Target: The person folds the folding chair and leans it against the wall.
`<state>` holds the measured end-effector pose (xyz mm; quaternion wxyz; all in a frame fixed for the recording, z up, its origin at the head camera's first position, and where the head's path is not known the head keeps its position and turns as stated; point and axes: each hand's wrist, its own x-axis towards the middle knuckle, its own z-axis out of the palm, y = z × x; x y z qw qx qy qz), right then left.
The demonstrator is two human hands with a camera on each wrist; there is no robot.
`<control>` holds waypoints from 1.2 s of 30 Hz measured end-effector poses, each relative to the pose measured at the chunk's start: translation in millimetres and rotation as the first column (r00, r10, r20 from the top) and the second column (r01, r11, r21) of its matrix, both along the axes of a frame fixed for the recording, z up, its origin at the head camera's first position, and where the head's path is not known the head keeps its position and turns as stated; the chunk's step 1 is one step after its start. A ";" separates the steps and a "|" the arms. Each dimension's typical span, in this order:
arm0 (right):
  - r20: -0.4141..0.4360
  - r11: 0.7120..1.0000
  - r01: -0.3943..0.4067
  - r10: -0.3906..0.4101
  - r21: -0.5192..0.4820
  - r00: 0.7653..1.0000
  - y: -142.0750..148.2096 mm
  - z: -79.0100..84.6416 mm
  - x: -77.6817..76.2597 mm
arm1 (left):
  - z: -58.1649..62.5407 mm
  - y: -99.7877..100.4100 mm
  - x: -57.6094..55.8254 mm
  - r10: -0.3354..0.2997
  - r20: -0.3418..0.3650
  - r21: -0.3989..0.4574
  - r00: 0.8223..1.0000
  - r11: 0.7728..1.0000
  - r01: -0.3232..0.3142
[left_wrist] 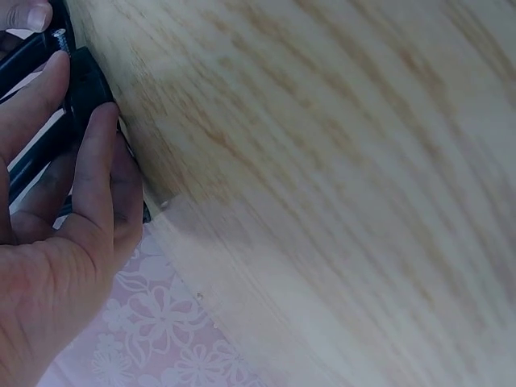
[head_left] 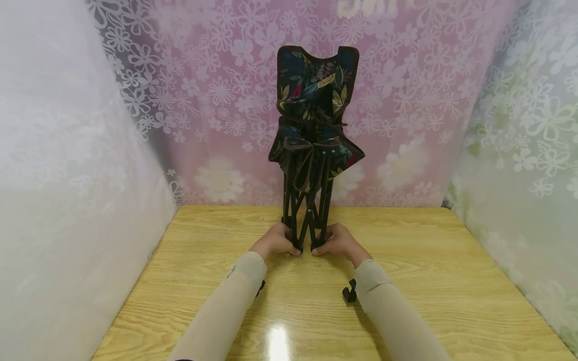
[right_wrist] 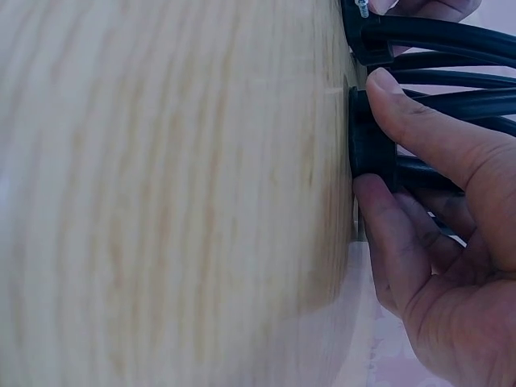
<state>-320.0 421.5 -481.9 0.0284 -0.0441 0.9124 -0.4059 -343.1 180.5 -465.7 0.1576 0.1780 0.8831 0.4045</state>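
A folding chair (head_left: 291, 75) with dark floral fabric and thin black legs stands upright near the back of the table, its legs drawn close together. My left hand (head_left: 275, 240) grips the bottom of a leg at the chair's left; in the left wrist view, thumb and fingers curl round its black plastic foot (left_wrist: 87, 85). At the right, my right hand (head_left: 340, 244) holds the matching black foot (right_wrist: 372, 141) between thumb and fingers. A small screw (left_wrist: 60, 40) sticks out near the left thumb. The rear feet are partly hidden by the hands and front legs.
The wood-grain table (head_left: 217, 301) extends in front of and beside the chair. Behind it hangs a pink flowered curtain (head_left: 221, 95), and pale sheets close off both sides. A small black piece (head_left: 349, 292) shows beside the right sleeve.
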 end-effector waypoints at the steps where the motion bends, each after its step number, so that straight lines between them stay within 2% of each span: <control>1: -0.002 1.000 -0.001 0.001 0.002 1.000 0.2 0.1 -0.2 | 0.1 0.2 0.1 0.000 -0.001 0.001 1.000 1.000 0.000; 11: 0.010 1.000 0.005 -0.005 -0.008 1.000 0.6 1.5 1.0 | -2.6 1.9 -3.0 0.004 -0.006 -0.013 1.000 1.000 -0.004; 20: 0.004 1.000 0.021 -0.021 0.007 1.000 -1.4 1.6 -0.1 | -4.1 1.2 -2.1 0.024 0.003 0.014 1.000 1.000 -0.024; 36: 0.032 0.998 0.059 -0.060 0.010 0.998 -3.5 0.6 -3.5 | -4.9 0.1 -3.5 0.023 0.002 0.025 1.000 0.999 -0.023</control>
